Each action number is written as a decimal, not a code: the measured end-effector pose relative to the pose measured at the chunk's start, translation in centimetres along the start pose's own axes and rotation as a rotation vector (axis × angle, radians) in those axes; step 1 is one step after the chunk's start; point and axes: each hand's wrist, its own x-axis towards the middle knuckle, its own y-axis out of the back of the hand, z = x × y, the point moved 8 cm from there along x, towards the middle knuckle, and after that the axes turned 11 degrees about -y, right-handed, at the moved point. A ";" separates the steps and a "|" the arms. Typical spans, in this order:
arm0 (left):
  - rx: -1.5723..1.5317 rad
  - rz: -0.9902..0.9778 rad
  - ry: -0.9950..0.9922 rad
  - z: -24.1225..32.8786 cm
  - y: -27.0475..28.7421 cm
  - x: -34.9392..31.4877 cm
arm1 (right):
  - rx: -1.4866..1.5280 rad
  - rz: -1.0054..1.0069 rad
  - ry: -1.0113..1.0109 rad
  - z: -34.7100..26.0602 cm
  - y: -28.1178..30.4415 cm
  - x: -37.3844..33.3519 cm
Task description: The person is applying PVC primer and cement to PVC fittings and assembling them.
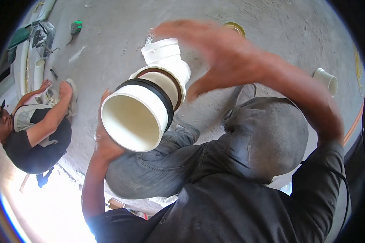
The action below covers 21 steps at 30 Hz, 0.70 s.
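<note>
My left hand [106,141] is closed around the side of a white plastic pipe fitting [123,103], whose wide round mouth faces up toward me. A black rubber ring [157,91] circles it below the rim, with a brown ring farther along. The fitting narrows into a bend and ends in a white collar [162,51] at its far end. Fine white strands [149,38] stick up beside that collar. My right hand [219,54] hovers to the right of the fitting, blurred by motion, its thumb and fingers wide apart with nothing seen between them.
A co-worker [40,129] crouches at the left beside long pale pipes [39,72] and a machine with green parts [20,38]. A green tape measure [76,27], a yellowish ring [236,28] and a short white pipe piece [325,82] lie on the concrete floor [117,24].
</note>
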 end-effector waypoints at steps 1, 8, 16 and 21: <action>0.004 0.005 0.003 0.5 0.7 -0.7 | 0.051 0.073 -0.158 2.0 1.7 -1.0; -0.199 0.116 -0.117 0.2 2.6 -1.7 | -0.168 0.687 -1.100 21.9 17.3 -27.1; -0.211 0.159 -0.169 -0.8 3.3 0.6 | -0.735 0.829 -1.789 25.7 21.5 -58.2; -0.206 0.217 -0.071 -1.7 5.2 -1.1 | -0.875 0.524 -1.719 31.9 20.0 -53.7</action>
